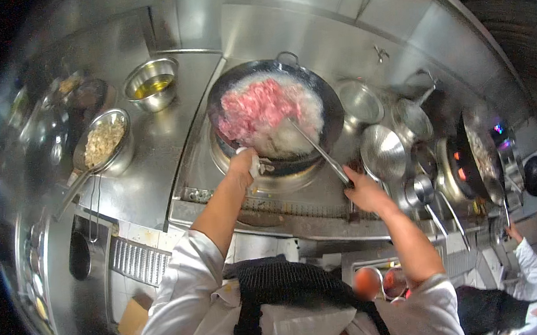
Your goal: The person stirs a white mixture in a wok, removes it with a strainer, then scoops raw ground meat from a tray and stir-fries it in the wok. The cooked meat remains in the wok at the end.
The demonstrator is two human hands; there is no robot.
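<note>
Directly before me a large black wok (pixel 330 97) sits on the burner of a steel range. Pink and red raw-looking meat (pixel 261 102) lies in it, amid pale bubbling liquid (pixel 309 107). My left hand (pixel 244 164) grips the near edge of the wok through a folded white cloth (pixel 254 166). In my right hand (pixel 366 190) is the dark-ended handle of a long metal utensil (pixel 318 147). Its shaft slants into the wok, and the working end is hidden among the meat and liquid, so its kind does not show.
On the left counter stand a steel bowl of yellow oil (pixel 154 87) and a strainer of pale pieces (pixel 104 140) over a bowl. Strainers (pixel 382 153) and ladles (pixel 420 190) crowd the right side. Beyond them a co-worker's hand (pixel 514 231) holds a utensil at another wok (pixel 480 150).
</note>
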